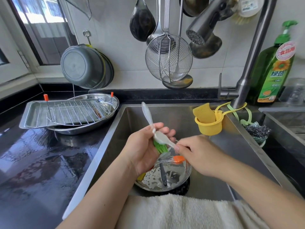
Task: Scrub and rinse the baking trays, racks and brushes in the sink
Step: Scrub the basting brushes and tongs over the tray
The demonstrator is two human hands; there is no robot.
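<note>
Sink [214, 162] sits centre-right, table [33, 154] to its left. On table, back-left: oval dish [105, 119] w/ flat tray [31, 116] laid across it, wire rack [74, 111] on top of tray. In sink, near front: bowl [175, 182] w/ utensils inside, both hands just above it, left hand [143, 149] & right hand [203, 156] on one brush [158, 136]. Towel [173, 212] over sink's front edge. Faucet [244, 83] at back right; sponge cup [208, 126] hangs below it inside sink, soap bottle [272, 70] right of faucet. Ladles & strainer [168, 58] hang on wall behind sink.
</note>
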